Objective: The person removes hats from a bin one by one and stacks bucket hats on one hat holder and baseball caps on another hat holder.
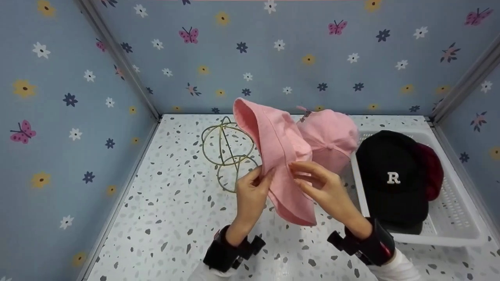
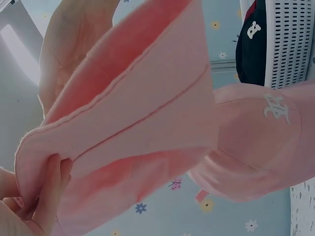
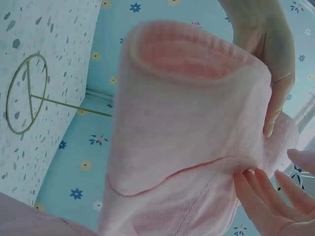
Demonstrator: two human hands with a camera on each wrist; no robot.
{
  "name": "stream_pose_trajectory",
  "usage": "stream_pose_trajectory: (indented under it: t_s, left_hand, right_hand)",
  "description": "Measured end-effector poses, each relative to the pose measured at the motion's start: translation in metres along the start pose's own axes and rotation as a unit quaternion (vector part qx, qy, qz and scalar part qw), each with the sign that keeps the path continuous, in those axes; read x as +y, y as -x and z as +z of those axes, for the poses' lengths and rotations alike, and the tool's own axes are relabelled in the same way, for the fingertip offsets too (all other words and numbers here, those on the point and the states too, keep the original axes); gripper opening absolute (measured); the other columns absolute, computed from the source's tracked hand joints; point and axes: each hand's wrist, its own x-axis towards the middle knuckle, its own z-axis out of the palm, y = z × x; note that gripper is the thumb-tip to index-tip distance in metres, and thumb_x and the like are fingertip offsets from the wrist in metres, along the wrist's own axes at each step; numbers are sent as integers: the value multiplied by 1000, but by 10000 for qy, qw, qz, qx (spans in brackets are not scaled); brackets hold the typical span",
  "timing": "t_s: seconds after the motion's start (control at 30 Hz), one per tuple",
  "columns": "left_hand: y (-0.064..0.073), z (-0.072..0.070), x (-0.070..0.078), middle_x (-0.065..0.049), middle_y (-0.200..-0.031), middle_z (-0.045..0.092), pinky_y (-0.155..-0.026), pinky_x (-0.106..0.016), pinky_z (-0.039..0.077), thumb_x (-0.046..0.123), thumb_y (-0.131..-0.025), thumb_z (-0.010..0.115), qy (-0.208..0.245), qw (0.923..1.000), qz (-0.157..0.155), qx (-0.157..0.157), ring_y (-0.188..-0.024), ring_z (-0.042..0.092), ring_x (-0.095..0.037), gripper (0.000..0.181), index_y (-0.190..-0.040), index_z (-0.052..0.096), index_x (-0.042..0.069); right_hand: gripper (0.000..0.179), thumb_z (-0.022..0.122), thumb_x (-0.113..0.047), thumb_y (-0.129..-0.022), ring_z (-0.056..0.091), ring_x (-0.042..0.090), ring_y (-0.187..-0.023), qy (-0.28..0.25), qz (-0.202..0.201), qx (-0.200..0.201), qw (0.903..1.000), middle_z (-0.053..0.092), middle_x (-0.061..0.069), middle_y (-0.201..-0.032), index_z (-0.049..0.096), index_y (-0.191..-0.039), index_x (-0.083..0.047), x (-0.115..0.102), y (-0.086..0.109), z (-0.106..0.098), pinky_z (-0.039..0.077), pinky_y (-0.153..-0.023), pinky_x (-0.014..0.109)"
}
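A pink bucket hat (image 1: 279, 140) is held up on its side above the table. My left hand (image 1: 252, 191) pinches its brim between thumb and fingers; the left wrist view shows those fingers (image 2: 51, 182) pressed on the cloth. On the other side, my right hand (image 1: 326, 187) touches the hat with its fingertips, thumb held apart from the cloth in the right wrist view. Behind the hat a pink cap (image 1: 330, 132) sits raised, whatever bears it being hidden. To the left stands a gold wire hat stand (image 1: 227, 145), partly covered by the brim.
A white perforated basket (image 1: 455, 218) stands on the right of the speckled table (image 1: 156, 218). In it lie a black cap (image 1: 390, 168) with a white R and a dark red cap (image 1: 431, 171). Flower-patterned walls (image 1: 265, 58) close in the back and sides.
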Motion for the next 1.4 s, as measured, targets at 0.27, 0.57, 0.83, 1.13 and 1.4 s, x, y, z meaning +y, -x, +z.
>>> stream_pose_trajectory:
  t_s: [0.27, 0.57, 0.83, 1.13, 1.4]
  left_hand:
    - [-5, -2, -10, 0, -58, 49, -46, -17, 36, 5, -80, 63, 799, 9905, -897, -670, -52, 45, -6, 13, -85, 65, -7]
    - [-10, -6, -32, -3, -77, 62, -56, -19, 43, 41, -77, 62, 1494, 9729, -1176, -1313, -64, 53, -8, 55, -97, 62, -10]
    - [-11, -6, -44, -2, -85, 60, -56, -18, 42, 38, -82, 57, 1546, 9719, -1095, -1394, -66, 51, -7, 51, -102, 60, -9]
    - [-16, -10, -45, -18, -95, 61, -67, -22, 49, -2, -78, 63, 1541, 9692, -1399, -1319, -78, 57, -11, 25, -99, 59, -14]
    - [-24, -16, -47, -18, -85, 62, -66, -22, 46, -7, -76, 60, 1406, 9719, -1425, -1240, -74, 57, -11, 21, -95, 59, -16]
  right_hand:
    - [38, 60, 14, -75, 56, 24, -98, -514, -145, 466, 9975, 50, 27, -104, 51, -112, 14, 10, 0, 13, 47, -82, 37]
    - [46, 63, 10, -74, 56, 25, -100, -741, 487, 776, 9930, 48, 24, -108, 47, -117, 13, 17, 1, 20, 46, -84, 35]
    - [57, 67, 7, -72, 54, 26, -104, -875, 1179, 864, 9854, 47, 22, -114, 42, -124, 10, 24, -4, 28, 45, -87, 33]
    - [34, 53, 4, -82, 57, 15, -88, -570, 1893, 770, 9772, 57, 20, -104, 49, -115, 13, 28, -11, 24, 48, -74, 22]
    - [25, 46, 3, -84, 53, 9, -65, -586, 2198, 413, 9729, 59, 8, -78, 54, -105, 13, 28, -26, 5, 44, -57, 19]
